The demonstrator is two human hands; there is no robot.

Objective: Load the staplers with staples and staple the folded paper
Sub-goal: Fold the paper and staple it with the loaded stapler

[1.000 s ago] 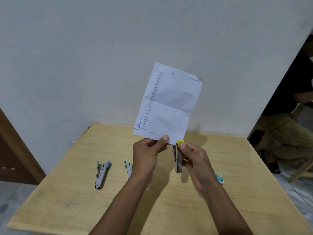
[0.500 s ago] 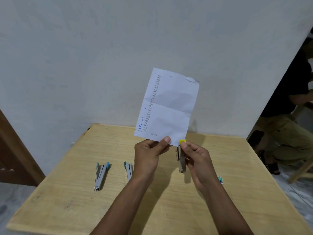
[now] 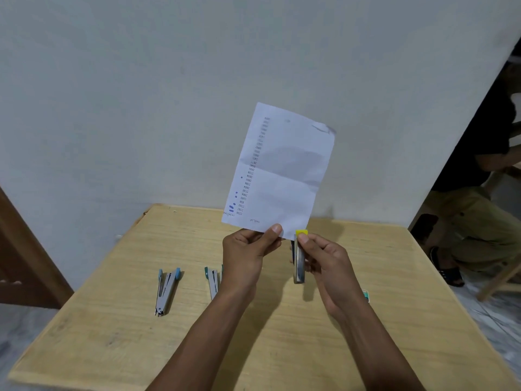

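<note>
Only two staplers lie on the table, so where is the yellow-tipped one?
In the head view, the right hand holds the yellow-tipped stapler upright just right of centre, its tip at the lower right corner of the paper.

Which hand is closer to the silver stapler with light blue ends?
Left. The left hand is up and right of the silver stapler with light blue ends; the right hand is farther right.

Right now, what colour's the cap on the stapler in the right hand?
Yellow cap on a silver stapler; the head view shows it best.
</note>
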